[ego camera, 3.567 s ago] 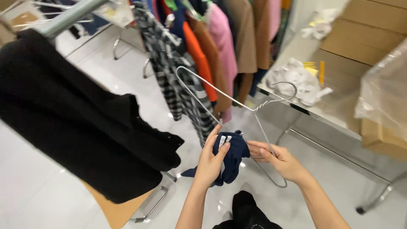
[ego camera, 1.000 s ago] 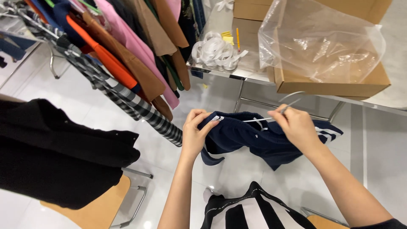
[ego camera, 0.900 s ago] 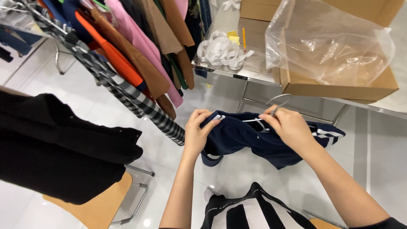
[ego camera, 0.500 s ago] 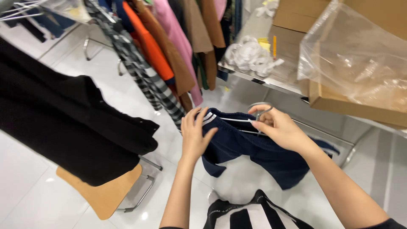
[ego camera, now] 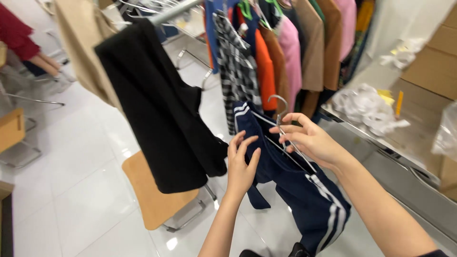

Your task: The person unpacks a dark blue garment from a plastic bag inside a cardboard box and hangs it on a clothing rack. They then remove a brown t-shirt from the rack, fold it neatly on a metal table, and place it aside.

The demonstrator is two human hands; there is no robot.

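The head camera looks down on two bare arms reaching out over a glossy white floor. The right hand has its fingers curled around the neck of a wire hanger, just under the hook, which stands up above the knuckles. A navy garment with white stripes hangs from that hanger, draped down in front of the person, its striped end low by the right forearm. The left hand is open, fingers spread and upright, the fingertips touching the navy cloth near its striped collar edge; it grips nothing that I can see.

Just left of the hands a black garment hangs from a metal rail, with a tan one behind it. Beyond the hands a row of clothes in checks, orange, pink and brown hangs close together. A wooden-seated chair stands under the black garment. To the right is a metal table with white plastic bags and cardboard boxes.
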